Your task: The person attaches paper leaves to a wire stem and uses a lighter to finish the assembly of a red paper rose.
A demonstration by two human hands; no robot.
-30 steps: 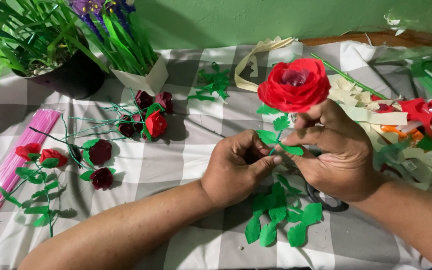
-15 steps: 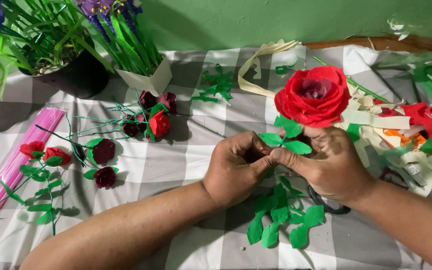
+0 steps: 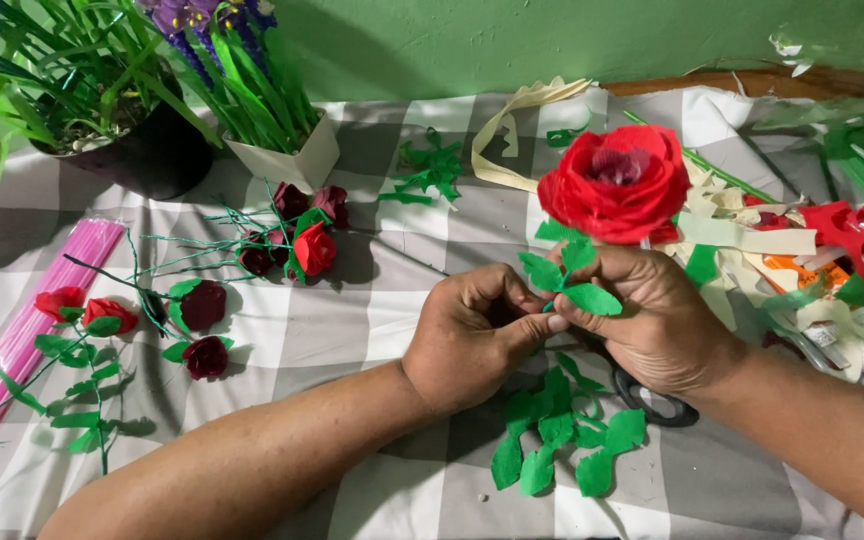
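Left hand (image 3: 472, 335): fingertips pinched together at the stem just under the leaves — keep the pinch tight.
Green paper leaves (image 3: 567, 280): clamped between both hands; seat them flush against the stem.
Large red paper rose (image 3: 617, 182): upright above the hands, over the checked grey-and-white cloth (image 3: 352, 310).
Right hand (image 3: 657, 320): closed around the stem — hold steady, turning only the stem.

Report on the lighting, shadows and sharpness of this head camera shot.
Head view: light is soft and even, with no harsh glare; the left hand and right hand are sharp, as is the red paper rose; small dark roses cast faint shadows on the checked cloth; the clear wrapping at top right looks hazy.
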